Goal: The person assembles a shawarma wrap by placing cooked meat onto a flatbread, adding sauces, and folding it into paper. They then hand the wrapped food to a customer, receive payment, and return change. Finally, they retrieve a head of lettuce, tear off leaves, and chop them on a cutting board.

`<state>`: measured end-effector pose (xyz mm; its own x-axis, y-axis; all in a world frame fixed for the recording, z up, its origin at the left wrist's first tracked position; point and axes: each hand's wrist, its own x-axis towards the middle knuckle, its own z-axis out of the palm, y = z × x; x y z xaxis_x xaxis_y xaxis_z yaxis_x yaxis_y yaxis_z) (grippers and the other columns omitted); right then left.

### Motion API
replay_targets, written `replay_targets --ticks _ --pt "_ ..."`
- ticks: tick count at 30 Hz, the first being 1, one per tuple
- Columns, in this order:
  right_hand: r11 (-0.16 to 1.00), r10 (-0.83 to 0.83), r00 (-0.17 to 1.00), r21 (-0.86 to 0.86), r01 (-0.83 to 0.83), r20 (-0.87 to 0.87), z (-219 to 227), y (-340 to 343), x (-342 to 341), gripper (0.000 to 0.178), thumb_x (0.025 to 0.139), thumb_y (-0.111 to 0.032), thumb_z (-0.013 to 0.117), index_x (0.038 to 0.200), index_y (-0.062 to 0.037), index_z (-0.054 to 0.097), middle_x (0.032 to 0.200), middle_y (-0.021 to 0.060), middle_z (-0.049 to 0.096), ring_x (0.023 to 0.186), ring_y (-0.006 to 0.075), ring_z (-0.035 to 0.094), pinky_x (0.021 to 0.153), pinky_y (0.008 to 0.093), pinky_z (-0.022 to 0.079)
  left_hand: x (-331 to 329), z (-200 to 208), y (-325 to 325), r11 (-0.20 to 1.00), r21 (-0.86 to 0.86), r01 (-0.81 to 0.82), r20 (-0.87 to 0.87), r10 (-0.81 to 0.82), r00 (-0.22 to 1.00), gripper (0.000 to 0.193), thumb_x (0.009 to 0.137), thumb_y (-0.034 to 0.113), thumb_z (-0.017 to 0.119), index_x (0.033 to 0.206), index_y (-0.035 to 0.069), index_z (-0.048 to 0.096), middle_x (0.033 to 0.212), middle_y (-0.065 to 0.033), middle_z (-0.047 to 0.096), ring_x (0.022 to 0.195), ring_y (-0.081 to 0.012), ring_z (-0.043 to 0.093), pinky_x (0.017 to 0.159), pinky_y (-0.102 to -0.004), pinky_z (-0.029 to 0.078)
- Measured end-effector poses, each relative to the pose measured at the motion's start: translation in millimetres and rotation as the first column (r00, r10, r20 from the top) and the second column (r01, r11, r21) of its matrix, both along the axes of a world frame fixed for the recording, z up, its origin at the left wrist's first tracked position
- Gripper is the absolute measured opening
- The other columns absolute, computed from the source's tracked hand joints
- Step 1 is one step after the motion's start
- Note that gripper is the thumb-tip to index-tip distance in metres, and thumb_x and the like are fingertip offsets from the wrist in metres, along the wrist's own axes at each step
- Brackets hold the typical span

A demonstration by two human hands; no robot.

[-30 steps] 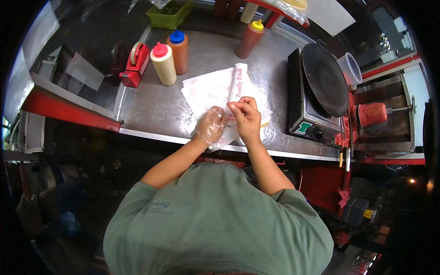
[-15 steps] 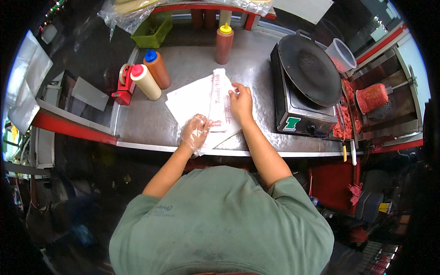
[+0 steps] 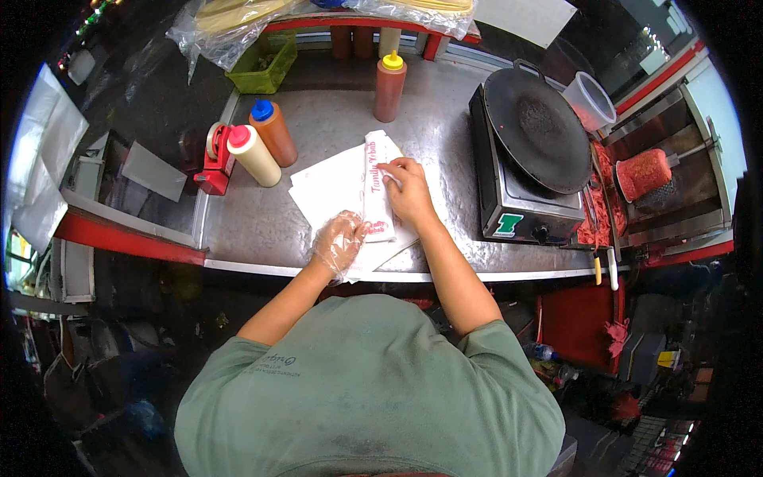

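A long white paper wrapper (image 3: 376, 199) with red print lies folded into a narrow roll, its far end tilted slightly to the left. Beneath it, more white paper sheets (image 3: 323, 176) are spread on the steel counter. My left hand (image 3: 342, 242), in a clear plastic glove, has its fingers curled against the near left side of the roll. Bare, my right hand (image 3: 410, 192) is closed with bent fingertips on the roll's right edge, about midway along. Whatever the paper encloses is hidden.
Squeeze bottles with a red cap (image 3: 254, 156), a blue cap (image 3: 274, 133) and a yellow cap (image 3: 389, 87) stand around the papers. A red tape dispenser (image 3: 214, 163) is at left. At right are a black griddle pan (image 3: 536, 131) on a stove (image 3: 531, 215), knives (image 3: 612, 268) and a meat spit (image 3: 644, 175).
My right hand has shifted left, bringing the wrapper's right flap over, so the roll is narrower. My left hand stays at its near end. The whole view has shifted slightly.
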<state>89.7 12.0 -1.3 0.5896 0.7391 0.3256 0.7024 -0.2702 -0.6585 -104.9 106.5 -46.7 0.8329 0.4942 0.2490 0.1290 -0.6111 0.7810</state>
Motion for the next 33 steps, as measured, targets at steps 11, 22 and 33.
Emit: replay_targets --ticks 11,22,33 --pt "0.644 0.748 0.620 0.037 -0.764 -0.237 74.5 -59.6 -90.2 0.026 0.101 -0.021 0.068 0.083 -0.0023 0.061 0.077 0.0162 0.057 0.071 0.0366 0.058 0.069 0.0429 0.047 -99.0 89.0 37.2 0.614 -0.546 0.570 -0.071 -0.712 0.698 0.038 0.108 0.028 0.059 0.134 0.001 0.068 0.129 -0.0139 0.072 0.121 -0.0235 0.064 0.105 -0.0368 0.050" --pt "-0.111 0.754 -0.459 0.598 -0.794 -0.469 183.3 84.3 -31.0 0.033 0.108 -0.025 0.059 0.085 -0.0010 0.061 0.072 0.0099 0.065 0.064 0.0195 0.062 0.061 0.0349 0.050 -268.8 114.8 77.7 0.618 -0.519 0.590 0.802 0.114 0.586 0.045 0.100 0.034 0.069 0.120 -0.006 0.069 0.117 -0.0308 0.071 0.115 -0.0447 0.069 0.103 -0.0651 0.051" --pt "0.744 0.562 0.766 0.594 -0.304 -0.312 285.1 320.6 -2.1 0.043 0.108 -0.025 0.057 0.143 -0.0002 0.058 0.140 0.0147 0.065 0.132 0.0238 0.057 0.113 0.0355 0.041 -208.4 107.4 12.7 0.572 -0.557 0.602 0.182 -0.623 0.761 0.038 0.110 0.026 0.057 0.137 0.002 0.065 0.150 -0.0148 0.060 0.142 -0.0277 0.053 0.119 -0.0424 0.039"
